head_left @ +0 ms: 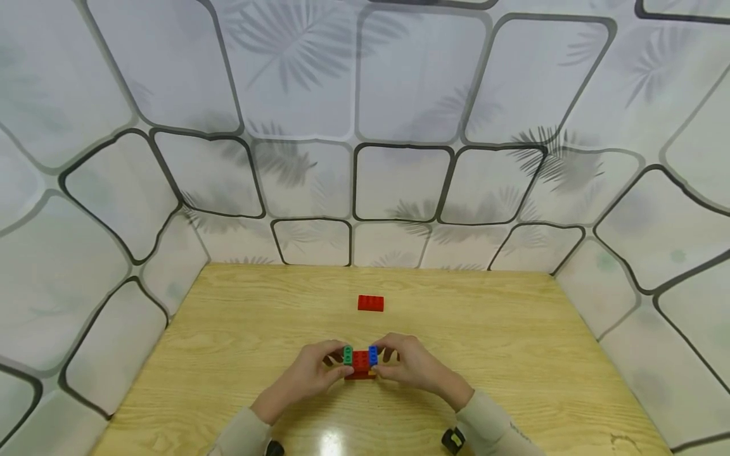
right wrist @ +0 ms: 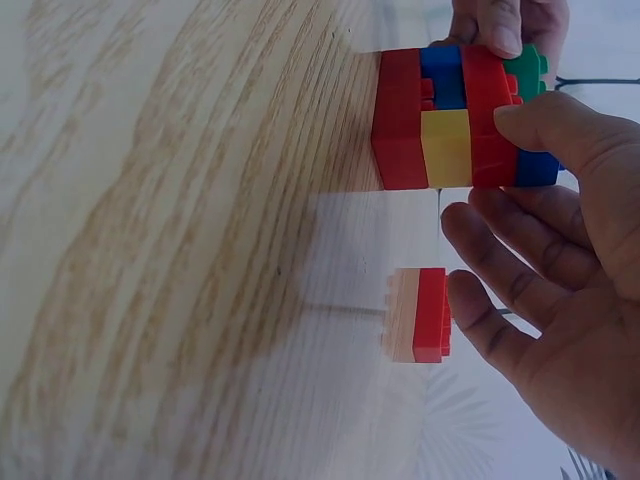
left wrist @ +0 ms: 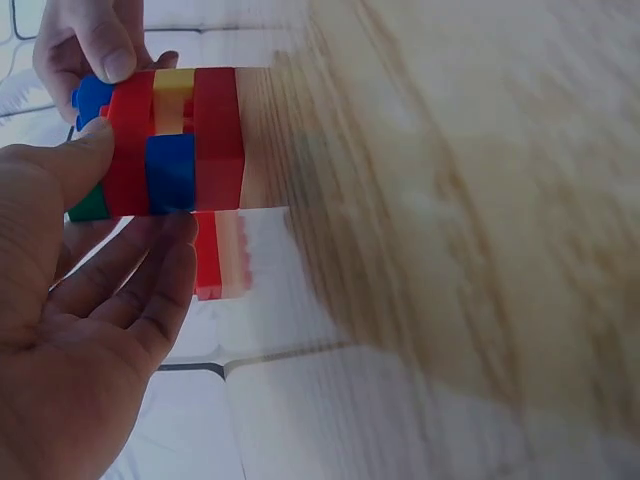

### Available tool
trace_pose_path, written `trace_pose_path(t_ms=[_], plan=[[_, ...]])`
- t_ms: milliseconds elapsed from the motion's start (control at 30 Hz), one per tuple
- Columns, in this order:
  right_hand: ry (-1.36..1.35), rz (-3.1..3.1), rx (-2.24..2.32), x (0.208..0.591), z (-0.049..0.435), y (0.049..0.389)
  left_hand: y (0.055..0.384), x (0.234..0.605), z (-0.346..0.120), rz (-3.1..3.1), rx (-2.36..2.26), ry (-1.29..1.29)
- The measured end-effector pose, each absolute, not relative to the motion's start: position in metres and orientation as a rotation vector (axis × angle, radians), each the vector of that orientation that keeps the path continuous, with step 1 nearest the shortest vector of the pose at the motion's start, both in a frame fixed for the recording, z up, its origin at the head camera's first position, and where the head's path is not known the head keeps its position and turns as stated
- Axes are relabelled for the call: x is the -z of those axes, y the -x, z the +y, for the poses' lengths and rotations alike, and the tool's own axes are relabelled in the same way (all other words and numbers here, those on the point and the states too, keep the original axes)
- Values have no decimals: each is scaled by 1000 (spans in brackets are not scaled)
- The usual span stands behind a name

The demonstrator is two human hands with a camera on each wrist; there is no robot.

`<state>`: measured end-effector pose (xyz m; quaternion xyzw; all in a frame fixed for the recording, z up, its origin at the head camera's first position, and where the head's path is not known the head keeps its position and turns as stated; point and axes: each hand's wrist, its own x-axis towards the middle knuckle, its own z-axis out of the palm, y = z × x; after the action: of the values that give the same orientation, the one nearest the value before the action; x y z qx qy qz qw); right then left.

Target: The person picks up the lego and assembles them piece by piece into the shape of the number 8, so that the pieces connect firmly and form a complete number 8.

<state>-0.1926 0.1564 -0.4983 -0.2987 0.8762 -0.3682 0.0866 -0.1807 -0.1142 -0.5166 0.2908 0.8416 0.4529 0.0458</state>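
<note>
A stack of toy building bricks [head_left: 360, 361] stands on the table between both hands. At its base lies a red brick [left wrist: 220, 140]; above it sit a blue brick [left wrist: 170, 172] and a yellow brick [right wrist: 446, 150] with a gap between them. Another red brick [right wrist: 490, 150] bridges those, topped by a green brick [head_left: 347, 355] at the left end and a second blue brick [head_left: 373, 356] at the right. My left hand [head_left: 310, 372] pinches the left end between thumb and fingers. The right hand [head_left: 415, 364] grips the opposite end, its thumb on the near side.
Beyond the stack, a loose red brick [head_left: 371, 303] lies on the wooden table [head_left: 256, 304]. Patterned fabric walls [head_left: 399, 183] enclose the table's back and sides. Dark objects [head_left: 453, 439] show beside the sleeves at the near edge.
</note>
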Motion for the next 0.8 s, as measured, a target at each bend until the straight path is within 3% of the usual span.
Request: trace_pose_path(t_ms=[800], plan=[[779,2624,1112,512,170,203,181,514,-115,2606,-1324,-923]])
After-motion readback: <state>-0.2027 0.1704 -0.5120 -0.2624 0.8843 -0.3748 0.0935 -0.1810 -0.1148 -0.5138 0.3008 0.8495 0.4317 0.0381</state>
